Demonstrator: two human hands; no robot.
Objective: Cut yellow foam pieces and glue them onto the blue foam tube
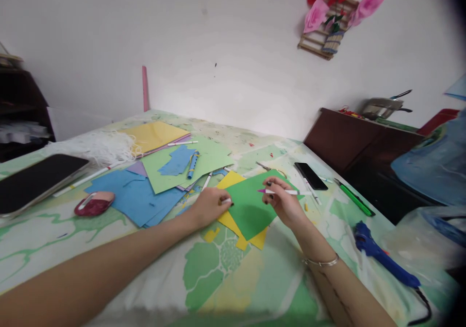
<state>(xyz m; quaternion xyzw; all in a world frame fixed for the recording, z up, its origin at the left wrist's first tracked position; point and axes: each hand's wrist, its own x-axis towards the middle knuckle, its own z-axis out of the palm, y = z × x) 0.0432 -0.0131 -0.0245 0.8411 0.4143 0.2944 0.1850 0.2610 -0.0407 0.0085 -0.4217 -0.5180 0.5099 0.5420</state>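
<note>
A green sheet [249,215] lies over yellow paper [233,224] in front of me. My right hand [282,198] is above the green sheet, its fingers closed on a white marker [289,191] whose purple tip points left. At the left edge of the green sheet is my left hand [213,204], fingers curled round a small white piece [226,200] that looks like a marker cap. Its palm is turned away from view. Scissors [271,169] rest just beyond the green sheet.
Blue sheets [134,196], light green paper [160,179] and a tablet [40,179] lie on the left. To the right are a black phone [311,175], a green cutter [355,198] and a blue glue gun [386,259] with its cord.
</note>
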